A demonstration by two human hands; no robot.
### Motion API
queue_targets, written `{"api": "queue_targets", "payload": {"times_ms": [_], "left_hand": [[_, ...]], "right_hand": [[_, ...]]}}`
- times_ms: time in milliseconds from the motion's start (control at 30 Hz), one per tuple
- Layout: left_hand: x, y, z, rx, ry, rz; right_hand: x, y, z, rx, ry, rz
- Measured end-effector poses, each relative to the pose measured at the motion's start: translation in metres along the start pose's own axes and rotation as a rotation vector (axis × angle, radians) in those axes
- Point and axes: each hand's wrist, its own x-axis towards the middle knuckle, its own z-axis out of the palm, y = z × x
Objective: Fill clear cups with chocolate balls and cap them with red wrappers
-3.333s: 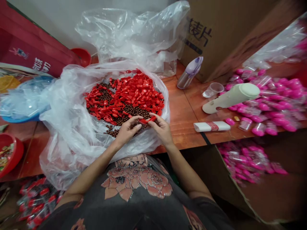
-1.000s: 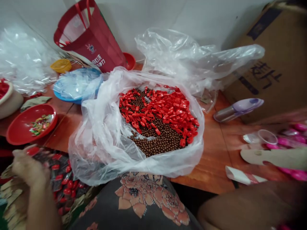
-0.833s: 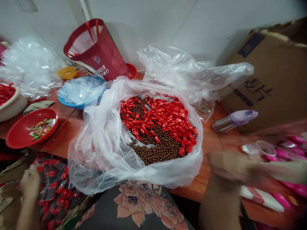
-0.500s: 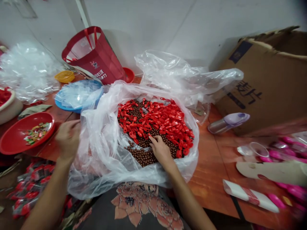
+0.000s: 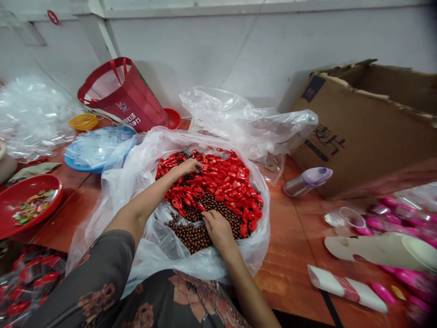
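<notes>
Orange-brown wooden counter carries everything. Big clear plastic bag sits open on it, rolled down around a heap. Brown cardboard box stands right of the bag; red fabric tote bag stands behind it, left side. Shallow red plastic bowl of mixed small colourful pieces lies left of the bag, blue plastic basin of clear film just behind that bowl. Steel flask with lilac cap lies right of the bag. Inside the bag: small red plastic pieces over round brown beads. Left hand lies on the red pieces, fingers loosely spread. Right hand is curled narrow, fingertips touching beads beside the red pieces. Cannot tell if either hand holds anything
</notes>
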Motion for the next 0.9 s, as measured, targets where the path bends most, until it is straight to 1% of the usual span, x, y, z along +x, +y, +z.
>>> {"api": "queue_targets", "payload": {"times_ms": [100,200,300,367,433,467,533,600,667,733,800,900], "left_hand": [[-0.004,0.000,-0.003,-0.152,-0.012,-0.021],[-0.020,0.002,-0.009,-0.278,0.043,-0.037],[-0.049,0.008,-0.012,-0.375,0.080,-0.066],[-0.074,0.013,-0.007,-0.483,0.050,-0.081],[-0.098,0.019,0.006,-0.584,-0.026,-0.108],[-0.108,0.022,0.015,-0.614,-0.078,-0.131],[-0.123,0.025,0.038,-0.628,-0.171,-0.204],[-0.131,0.028,0.063,-0.594,-0.225,-0.297],[-0.131,0.031,0.087,-0.531,-0.243,-0.381],[-0.125,0.036,0.105,-0.498,-0.234,-0.431],[-0.115,0.042,0.118,-0.510,-0.200,-0.449],[-0.101,0.050,0.130,-0.535,-0.143,-0.441]], "right_hand": [[0.000,0.001,0.000,0.007,-0.011,-0.002],[0.000,0.001,-0.001,0.105,0.021,-0.006],[-0.001,0.002,-0.005,0.317,0.144,0.062],[-0.002,0.004,-0.010,0.476,0.267,0.172],[-0.004,0.008,-0.017,0.613,0.409,0.323],[-0.006,0.011,-0.020,0.686,0.457,0.385],[-0.010,0.016,-0.027,0.809,0.517,0.465],[-0.014,0.019,-0.035,0.887,0.550,0.522],[-0.020,0.019,-0.042,0.930,0.583,0.561],[-0.025,0.017,-0.049,0.956,0.615,0.582],[-0.030,0.015,-0.053,0.968,0.636,0.594],[-0.037,0.012,-0.056,0.988,0.657,0.616]]}}
